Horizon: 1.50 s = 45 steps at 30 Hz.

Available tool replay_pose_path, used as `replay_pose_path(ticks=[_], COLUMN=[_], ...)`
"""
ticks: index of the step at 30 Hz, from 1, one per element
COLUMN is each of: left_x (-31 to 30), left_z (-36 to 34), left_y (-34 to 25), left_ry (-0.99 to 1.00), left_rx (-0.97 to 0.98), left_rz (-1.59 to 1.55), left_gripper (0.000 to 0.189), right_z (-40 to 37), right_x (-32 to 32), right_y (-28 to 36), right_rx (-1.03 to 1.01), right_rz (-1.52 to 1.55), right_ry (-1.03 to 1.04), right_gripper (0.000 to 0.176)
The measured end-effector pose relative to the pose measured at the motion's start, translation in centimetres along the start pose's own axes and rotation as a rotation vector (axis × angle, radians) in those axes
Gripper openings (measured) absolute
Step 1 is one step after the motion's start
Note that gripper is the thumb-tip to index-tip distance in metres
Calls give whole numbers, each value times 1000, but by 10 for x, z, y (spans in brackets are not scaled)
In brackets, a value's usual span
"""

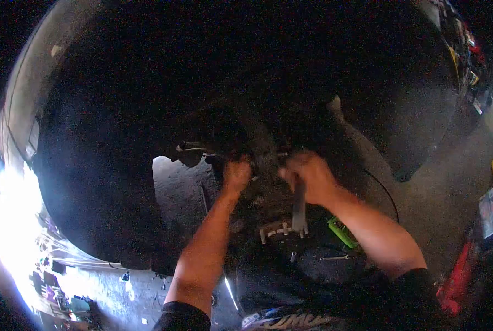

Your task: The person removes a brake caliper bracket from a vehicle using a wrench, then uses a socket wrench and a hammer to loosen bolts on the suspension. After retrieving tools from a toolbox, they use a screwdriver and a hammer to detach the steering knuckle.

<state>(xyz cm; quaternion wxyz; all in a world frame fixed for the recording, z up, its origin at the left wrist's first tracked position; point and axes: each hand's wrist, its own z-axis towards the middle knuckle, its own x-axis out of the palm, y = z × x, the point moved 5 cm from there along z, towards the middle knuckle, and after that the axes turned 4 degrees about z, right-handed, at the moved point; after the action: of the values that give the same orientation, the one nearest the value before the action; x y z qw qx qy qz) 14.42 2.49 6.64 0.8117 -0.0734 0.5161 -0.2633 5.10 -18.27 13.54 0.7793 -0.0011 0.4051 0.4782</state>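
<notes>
Left edge: white glare, blown out, fringed with blue.
Floor, lower left: bright, cold bluish light, strongest toward the glare.
Recess above my hands: near black, grainy, detail lost in shadow.
Pale patch: grey light showing beside my left forearm.
My right forearm: warm-toned, moderately lit, soft-edged.
My left hand: dim, slightly soft.
My right hand: dim, smeared by motion blur.
Green item: colour clear despite the gloom.
Shirt lettering: blurred, partly legible.
Frame: wide-angle, curved and stretched at the sides, black corners.
</notes>
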Motion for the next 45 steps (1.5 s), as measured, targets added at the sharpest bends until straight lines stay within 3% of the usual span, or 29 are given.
replay_pose_path(ticks=[3, 5, 6, 7, 8, 9, 10, 12, 13, 16, 19, 22, 23, 26, 28, 29, 30, 32, 33, 36, 37, 39, 40, 41, 43, 45], left_x=[1, 13, 10, 5, 5, 3, 2, -2, -6, -7, -7, -6, -2, 3, 1, -9, -17, -8, -4, 2, 3, 3, -2, -9, -9, 0], left_z=[-2, -3, -2, -2, -4, -2, 0, -1, -2, -4, -2, 2, 2, 4, 4, 4, 5, 1, -2, -17, -19, -21, -21, -21, -22, -27], left_y=[-12, 3, 1, -1, 1, -2, -3, -8, -12, -12, -8, -14, -9, -10, -18, -22, -22, -14, -11, -13, -13, -13, -16, -18, -8, 3], left_ry=[129, 19, -29, -80, -112, -92, -74, 26, 43, -38, -37, -26, -53, -16, -62, -140, -219, -197, -187, -155, -80, 70, 14, -42, -133, -166], left_rx=[23, 203, 164, 133, -29, -76, -125, -54, -42, -105, -47, 19, -3, 139, 135, 44, -47, 54, 93, 199, 120, -32, -11, 9, 8, -72], left_rz=[482, 595, 486, 373, 97, 56, 17, 248, 278, -7, 35, 71, 11, 391, 357, 110, -137, 32, 103, 293, 311, 349, 204, 61, 24, 100], left_gripper=[31, 30, 29, 29, 29, 29, 29, 30, 30, 31, 31, 32, 33, 36, 37, 36, 35, 34, 34, 33, 33, 34, 34, 34, 35, 36], right_z=[2, 37, 44, 42, 37, 32, 24, -5, -4, 25, 51, 0, -10, 9, 37, 45, 42, 32, 27, 13, 11, 6, 11, 6, 11, 17], right_x=[0, 4, 6, 4, 3, 0, 0, -6, -9, -7, -10, -4, -6, 4, 10, 14, 15, 17, -6, -16, -18, -1, -1, 10, 2, 5], right_y=[5, -29, -42, -39, -35, -30, -20, 8, 8, -13, -35, -7, 13, 3, -20, -32, -33, -34, -20, -22, -25, -40, -40, -50, -36, -42], right_rx=[-71, 328, 524, 462, 404, 342, 205, -59, -17, 431, 599, 168, -49, 71, 216, 297, 195, -5, 496, 554, 705, 589, 523, 702, 561, 575], right_rz=[-96, -79, -71, -151, -228, -308, -207, 15, -22, -325, -122, 161, -165, -272, -401, -476, -529, -630, 139, 308, 216, 209, 206, 265, 214, 272], right_ry=[50, 3, -19, -72, -122, -172, -151, -95, 48, -98, 48, -143, -79, 38, 58, 55, -77, -343, -84, 141, 58, -23, -64, 221, 166, 253], right_gripper=[37, 26, 21, 20, 18, 17, 19, 24, 20, 25, 27, 17, 17, 19, 21, 23, 24, 25, 33, 45, 52, 44, 41, 47, 54, 52])
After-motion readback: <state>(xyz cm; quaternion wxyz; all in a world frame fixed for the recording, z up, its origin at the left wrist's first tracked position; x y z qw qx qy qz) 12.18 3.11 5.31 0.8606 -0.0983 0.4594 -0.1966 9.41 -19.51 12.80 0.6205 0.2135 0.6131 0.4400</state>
